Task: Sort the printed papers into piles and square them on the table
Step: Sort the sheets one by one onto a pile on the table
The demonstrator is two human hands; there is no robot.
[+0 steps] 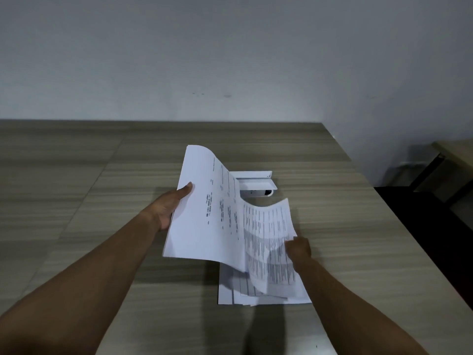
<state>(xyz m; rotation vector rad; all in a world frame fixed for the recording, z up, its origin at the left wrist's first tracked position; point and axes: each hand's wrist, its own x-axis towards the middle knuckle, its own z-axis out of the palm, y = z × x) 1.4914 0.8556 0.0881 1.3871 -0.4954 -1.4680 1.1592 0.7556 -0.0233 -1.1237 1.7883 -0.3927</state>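
My left hand (170,204) grips the left edge of a stack of printed papers (202,213), held above the wooden table (102,180) with its far end curling upward. My right hand (299,248) pinches the right edge of one densely printed sheet (268,226), which bends away from the held stack. Under both lies a pile of printed sheets (230,293) flat on the table, slightly fanned at its near edge and partly hidden by the lifted sheet.
A small white printer (258,184) stands on the table just behind the papers. The table's right edge (384,201) drops off to a dark floor. Another desk (455,155) stands at far right. A grey wall rises behind the table.
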